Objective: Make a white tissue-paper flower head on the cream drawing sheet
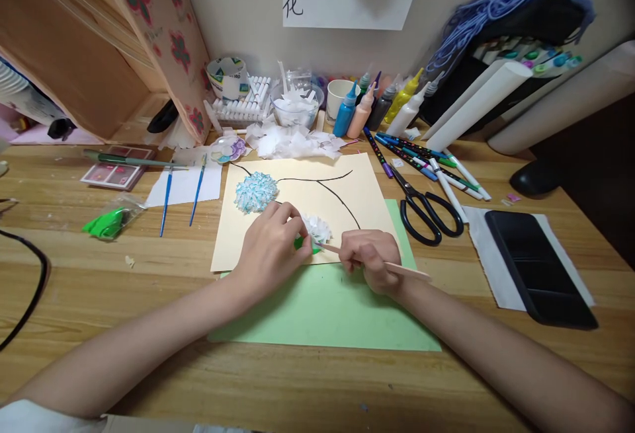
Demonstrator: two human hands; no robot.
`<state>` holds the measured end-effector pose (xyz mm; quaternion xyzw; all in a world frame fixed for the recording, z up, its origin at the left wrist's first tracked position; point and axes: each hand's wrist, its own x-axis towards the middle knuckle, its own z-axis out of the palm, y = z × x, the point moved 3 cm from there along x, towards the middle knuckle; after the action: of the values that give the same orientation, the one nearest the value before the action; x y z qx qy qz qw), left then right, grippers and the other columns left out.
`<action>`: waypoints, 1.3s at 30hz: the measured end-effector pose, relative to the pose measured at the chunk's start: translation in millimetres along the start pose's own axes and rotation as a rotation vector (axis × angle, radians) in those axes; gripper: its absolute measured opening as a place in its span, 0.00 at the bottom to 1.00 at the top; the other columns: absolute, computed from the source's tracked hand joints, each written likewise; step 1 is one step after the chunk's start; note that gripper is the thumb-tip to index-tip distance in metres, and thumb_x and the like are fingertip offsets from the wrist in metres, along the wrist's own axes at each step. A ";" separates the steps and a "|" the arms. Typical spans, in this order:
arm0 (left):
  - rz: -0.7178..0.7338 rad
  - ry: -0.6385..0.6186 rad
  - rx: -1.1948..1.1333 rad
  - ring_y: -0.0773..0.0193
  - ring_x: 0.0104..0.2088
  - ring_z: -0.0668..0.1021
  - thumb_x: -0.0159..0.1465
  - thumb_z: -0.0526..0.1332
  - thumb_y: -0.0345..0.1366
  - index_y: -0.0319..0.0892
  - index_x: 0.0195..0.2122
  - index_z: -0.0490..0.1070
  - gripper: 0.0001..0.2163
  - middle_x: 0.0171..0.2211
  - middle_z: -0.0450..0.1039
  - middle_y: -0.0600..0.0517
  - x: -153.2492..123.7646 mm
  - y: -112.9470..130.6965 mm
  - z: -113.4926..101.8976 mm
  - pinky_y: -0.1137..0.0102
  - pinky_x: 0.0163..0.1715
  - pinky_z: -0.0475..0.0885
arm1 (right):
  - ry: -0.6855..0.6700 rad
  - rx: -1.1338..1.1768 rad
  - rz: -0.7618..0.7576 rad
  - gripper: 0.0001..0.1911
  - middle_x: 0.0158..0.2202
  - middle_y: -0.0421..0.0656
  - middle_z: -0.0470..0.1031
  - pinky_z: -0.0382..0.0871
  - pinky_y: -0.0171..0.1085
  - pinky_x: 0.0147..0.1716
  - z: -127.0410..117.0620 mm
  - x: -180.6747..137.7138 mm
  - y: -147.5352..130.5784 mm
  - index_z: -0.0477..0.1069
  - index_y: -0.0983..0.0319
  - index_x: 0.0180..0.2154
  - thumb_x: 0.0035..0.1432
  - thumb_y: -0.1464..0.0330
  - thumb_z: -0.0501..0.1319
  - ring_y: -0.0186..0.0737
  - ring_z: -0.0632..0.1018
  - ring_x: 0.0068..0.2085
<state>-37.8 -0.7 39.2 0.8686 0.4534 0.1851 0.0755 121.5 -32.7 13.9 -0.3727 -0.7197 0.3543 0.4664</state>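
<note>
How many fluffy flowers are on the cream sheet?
2: a blue flower at the upper left of the cream sheet, and a white flower between the left hand and right hand, partly covered. The hands may hide more.

Soft, moderate light across the desk (99,294), darkness beyond its right edge, wide-angle stretch and blur outward

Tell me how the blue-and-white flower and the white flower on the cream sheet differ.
Color: the blue-and-white flower is tinted blue, while the white flower looks plain white.
View: the blue-and-white flower shows almost whole; the left hand partly hides the white flower.
Surroundings: green pieces show beside the white flower, none beside the blue-and-white flower.
Shared: both are ruffled and lie on the cream sheet.
</note>
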 end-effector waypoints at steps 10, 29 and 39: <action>0.022 0.012 0.039 0.59 0.35 0.68 0.57 0.59 0.30 0.40 0.26 0.69 0.03 0.32 0.71 0.49 0.1 0.2 2.7 0.66 0.31 0.66 | -0.118 -0.309 -0.223 0.20 0.18 0.41 0.66 0.59 0.36 0.24 8.9 4.3 -3.8 0.63 0.60 0.23 0.64 0.69 0.43 0.35 0.67 0.22; 0.068 0.037 -0.066 0.60 0.35 0.68 0.62 0.55 0.35 0.40 0.30 0.69 0.06 0.33 0.70 0.48 -7.1 1.8 10.4 0.64 0.35 0.66 | 0.090 -0.075 0.278 0.27 0.14 0.38 0.62 0.62 0.35 0.24 5.8 3.4 6.7 0.60 0.59 0.18 0.67 0.59 0.41 0.33 0.67 0.19; 0.014 0.055 -0.191 0.61 0.34 0.65 0.62 0.53 0.31 0.41 0.28 0.62 0.05 0.31 0.66 0.50 -6.9 -4.2 13.3 0.65 0.35 0.63 | 0.147 -0.019 0.248 0.28 0.14 0.38 0.63 0.62 0.34 0.21 3.4 -2.0 8.3 0.63 0.60 0.18 0.66 0.58 0.42 0.31 0.66 0.17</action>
<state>-39.4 -3.4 23.9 0.8552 0.4297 0.2516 0.1440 120.5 -31.1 4.9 -0.4882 -0.6353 0.3742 0.4669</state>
